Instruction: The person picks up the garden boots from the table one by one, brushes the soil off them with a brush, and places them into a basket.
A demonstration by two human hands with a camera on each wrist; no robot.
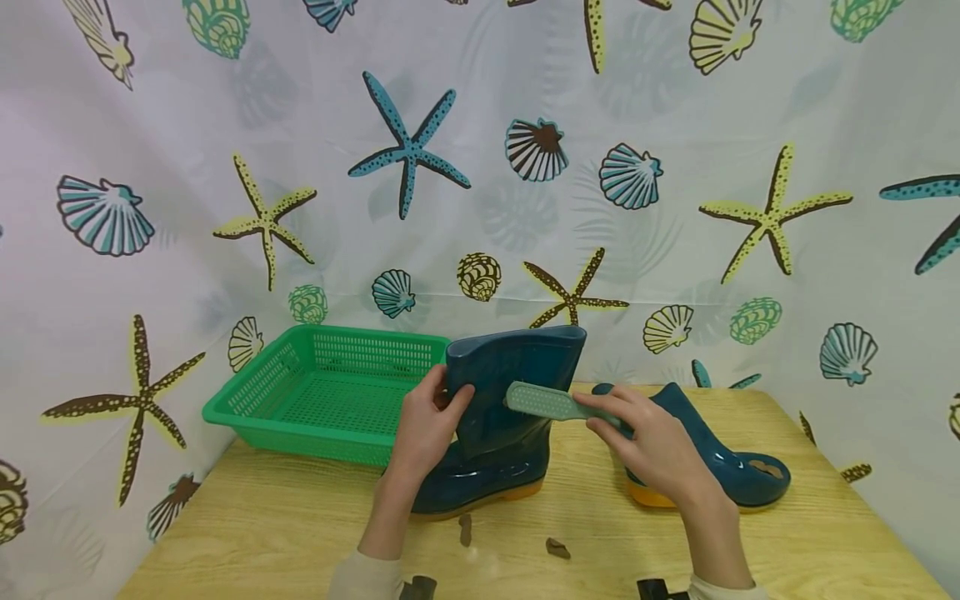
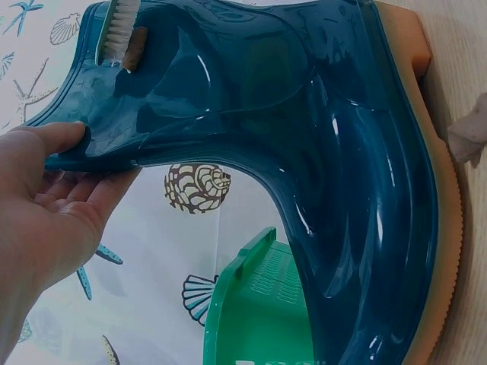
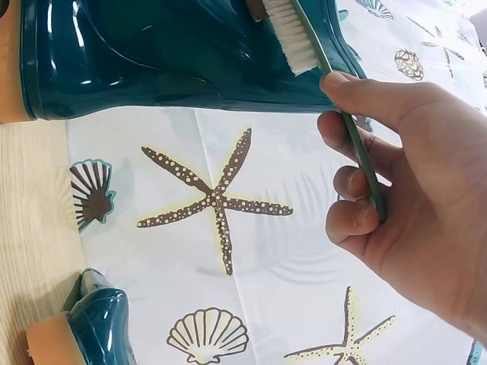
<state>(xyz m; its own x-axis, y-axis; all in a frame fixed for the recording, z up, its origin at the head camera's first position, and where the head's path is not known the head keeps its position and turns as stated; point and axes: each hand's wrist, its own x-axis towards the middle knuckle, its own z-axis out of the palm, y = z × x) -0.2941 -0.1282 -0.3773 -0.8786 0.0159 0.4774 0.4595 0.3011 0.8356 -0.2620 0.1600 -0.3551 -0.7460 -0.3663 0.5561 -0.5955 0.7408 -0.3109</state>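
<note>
One shove of the brush (image 1: 542, 402) my right hand (image 1: 652, 435) grips could tip the boot (image 1: 497, 421) my left hand (image 1: 425, 425) pinches.

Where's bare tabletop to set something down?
Wooden table, front left: before the green basket, beside the left forearm. Front right: before the unheld boot, beside the right forearm. Crowded: the middle, with the held boot, left hand, right hand, brush and brown lumps.

The boot (image 1: 491, 427) is blue, the brush (image 1: 542, 402) pale green, the backdrop (image 1: 442, 237) starfish-printed white.
</note>
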